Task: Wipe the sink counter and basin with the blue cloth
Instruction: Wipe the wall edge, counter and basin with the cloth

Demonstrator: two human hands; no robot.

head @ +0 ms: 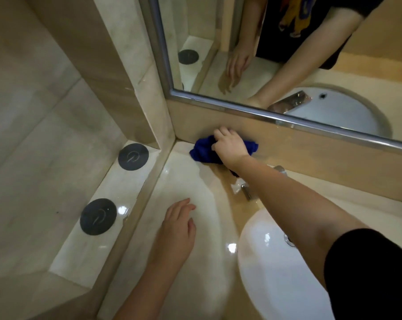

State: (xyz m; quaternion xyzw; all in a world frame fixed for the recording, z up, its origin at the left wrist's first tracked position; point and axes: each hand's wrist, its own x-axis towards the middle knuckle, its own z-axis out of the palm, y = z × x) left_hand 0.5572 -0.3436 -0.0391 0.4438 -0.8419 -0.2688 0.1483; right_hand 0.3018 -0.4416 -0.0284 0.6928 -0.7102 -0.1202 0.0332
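The blue cloth (203, 150) — deep blue, bunched and crumpled — sits in the far corner of the surface (186, 181). The right hand (230, 145) grips it; the left hand (178, 229) rests flat, fingers relaxed, left of the basin (276, 273).

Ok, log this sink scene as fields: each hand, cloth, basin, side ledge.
right hand: grips the blue cloth
blue cloth: bunched, at the back corner of the counter, against the wall below the mirror
left hand: open, over the counter; contact unclear
basin: white, right of the left hand
side ledge: two dark round discs
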